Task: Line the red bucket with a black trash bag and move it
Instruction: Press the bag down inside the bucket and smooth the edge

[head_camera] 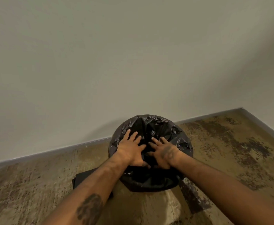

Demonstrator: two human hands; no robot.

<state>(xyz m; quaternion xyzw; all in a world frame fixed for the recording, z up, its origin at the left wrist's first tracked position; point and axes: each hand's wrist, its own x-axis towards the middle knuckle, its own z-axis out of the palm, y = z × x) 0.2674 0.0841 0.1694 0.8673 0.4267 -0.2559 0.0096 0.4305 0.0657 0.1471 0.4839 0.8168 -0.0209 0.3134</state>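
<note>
Black trash bag [150,127] draped over bucket rim; my left hand [131,148] and right hand [163,153], spread flat, press it inward; moving remains.

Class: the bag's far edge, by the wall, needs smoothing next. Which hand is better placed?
Left hand, narrowly: its fingertips reach further toward the far edge of the bag. The right hand sits nearer the middle.

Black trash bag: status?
Both hands, left and right, open, pressing inside. Black plastic trash bag draped over rim; bucket hidden. Flat black object alongside.
</note>
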